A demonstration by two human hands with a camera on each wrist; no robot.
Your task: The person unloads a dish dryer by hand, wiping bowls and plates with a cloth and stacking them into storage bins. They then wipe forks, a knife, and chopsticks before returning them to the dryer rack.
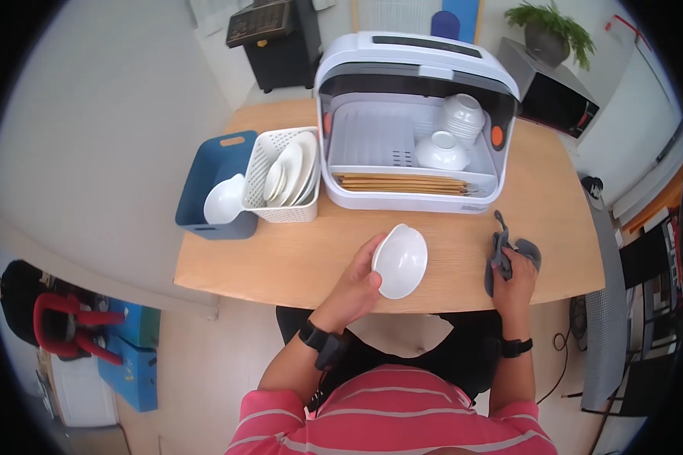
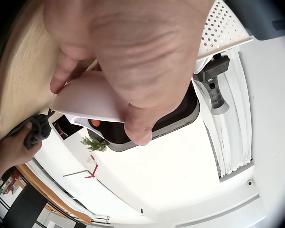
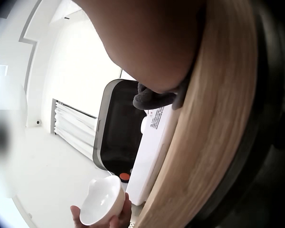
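Note:
My left hand (image 1: pixel 353 287) holds a white bowl (image 1: pixel 402 262) by its side, thumb near the rim and fingers behind it. The bowl tilts so that its inside faces up toward the head view; it has a small dip in its rim. In the left wrist view the thumb lies against the bowl's wall (image 2: pixel 88 97). To the right, my right hand (image 1: pixel 516 282) grips a bunched dark grey cloth (image 1: pixel 529 249) at the tabletop. That hand hides part of the cloth in the right wrist view.
A white dish cabinet (image 1: pixel 410 199) with a raised dark lid holds stacked bowls (image 1: pixel 463 117), an upturned bowl (image 1: pixel 442 152) and several chopsticks (image 1: pixel 402 183). On its left stand a white perforated basket (image 1: pixel 290 214) of plates and a blue bin (image 1: pixel 216 159) with a white bowl (image 1: pixel 225 201).

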